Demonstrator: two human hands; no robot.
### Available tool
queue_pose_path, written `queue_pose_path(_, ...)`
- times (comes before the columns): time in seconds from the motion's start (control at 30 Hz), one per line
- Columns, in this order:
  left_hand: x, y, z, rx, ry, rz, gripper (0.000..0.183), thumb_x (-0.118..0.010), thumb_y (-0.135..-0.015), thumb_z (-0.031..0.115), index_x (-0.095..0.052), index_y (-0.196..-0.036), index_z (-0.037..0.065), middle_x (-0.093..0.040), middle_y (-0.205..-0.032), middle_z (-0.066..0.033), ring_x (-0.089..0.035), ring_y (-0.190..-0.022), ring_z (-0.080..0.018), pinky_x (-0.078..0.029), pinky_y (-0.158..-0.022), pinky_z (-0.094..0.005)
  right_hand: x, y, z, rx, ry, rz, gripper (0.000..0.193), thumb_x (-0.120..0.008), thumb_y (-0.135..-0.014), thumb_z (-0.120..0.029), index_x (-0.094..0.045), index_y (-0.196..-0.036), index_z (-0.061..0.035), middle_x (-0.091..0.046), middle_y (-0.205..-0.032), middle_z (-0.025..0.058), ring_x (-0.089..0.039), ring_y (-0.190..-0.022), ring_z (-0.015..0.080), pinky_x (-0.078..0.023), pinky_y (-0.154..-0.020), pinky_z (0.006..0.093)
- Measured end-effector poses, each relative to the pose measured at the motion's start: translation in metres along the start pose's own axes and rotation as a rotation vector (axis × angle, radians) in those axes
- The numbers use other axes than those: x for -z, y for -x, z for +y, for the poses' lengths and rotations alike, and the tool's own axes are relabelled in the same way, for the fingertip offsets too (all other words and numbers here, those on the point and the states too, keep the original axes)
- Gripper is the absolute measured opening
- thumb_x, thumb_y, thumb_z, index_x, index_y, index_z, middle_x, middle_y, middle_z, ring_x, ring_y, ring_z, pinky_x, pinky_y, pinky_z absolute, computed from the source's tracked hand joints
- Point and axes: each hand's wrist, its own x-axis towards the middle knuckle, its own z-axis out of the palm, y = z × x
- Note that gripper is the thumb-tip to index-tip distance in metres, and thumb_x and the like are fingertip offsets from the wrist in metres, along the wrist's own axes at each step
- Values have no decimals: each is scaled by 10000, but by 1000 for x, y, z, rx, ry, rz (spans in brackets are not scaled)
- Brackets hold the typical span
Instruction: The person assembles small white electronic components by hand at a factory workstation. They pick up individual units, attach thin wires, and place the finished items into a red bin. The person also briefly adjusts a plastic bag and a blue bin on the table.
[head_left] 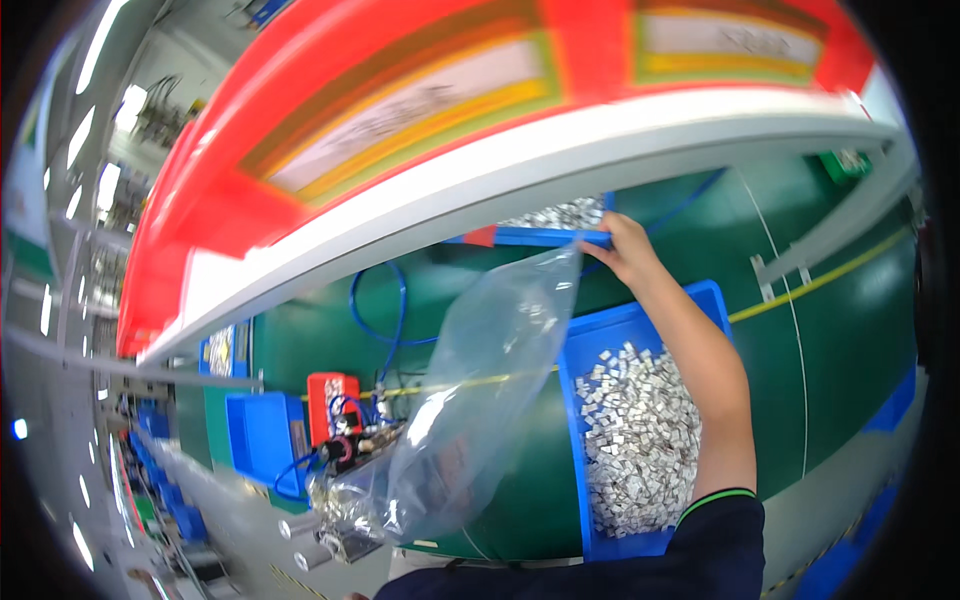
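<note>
Right now, your right hand point(622, 250) has its fingers closed on the upper right corner of a clear plastic bag point(490, 340), just beside the end of a blue strip point(550, 237) with a red section. I cannot tell how the fingers of your left hand stand. The bag slants down to the left over the green tabletop point(775, 390), its lower end overlapping, in this view, a metal-and-black device point(345, 452). Beneath your right forearm sits a blue bin point(575, 430) full of small silvery pieces point(635, 440). Left of the device, you have another blue bin point(265, 438), with a small red bin point(318, 402) just beside it. Across the top, large red bins point(590, 45) show above a pale rail point(500, 165).
</note>
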Motion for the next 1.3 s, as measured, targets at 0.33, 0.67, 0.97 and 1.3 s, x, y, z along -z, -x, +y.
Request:
queue_pose_path(0.33,3,51,14,-37,236,171,239,-569,-798,240,-723,-872,74,-695,-853,-192,-670,-864,-358,-534,-814,-425,-7,27,18,-53,164,-153,136,-528,-913,-105,-564,-1020,-30,-579,-954,96,-618,-938,247,-579,-808,464)
queue_pose_path(0.67,-12,24,-11,-46,314,246,213,-563,-795,187,-714,-853,48,-690,-872,-209,-661,-869,-382,-533,-823,-437,33,-34,68,323,850,-514,189,-689,-779,-90,-571,-916,-37,-546,-883,105,-567,-856,228,-506,-741,368)
queue_pose_path(0.97,115,-58,-42,-228,647,505,163,-599,-800,139,-672,-838,-2,-677,-787,-192,-670,-771,-336,-530,-712,-400,0,-8,60,294,941,-505,181,-625,-816,-114,-622,-939,19,-583,-854,162,-595,-767,283,-522,-705,371)
queue_pose_path(1.3,371,-123,117,-1121,557,681,199,-576,-797,56,-621,-974,-22,-644,-891,-196,-629,-841,-338,-509,-755,-402,12,252,44,554,586,541,234,-578,-965,-267,-564,-1052,-49,-585,-803,11,-542,-691,75,-456,-579,215)
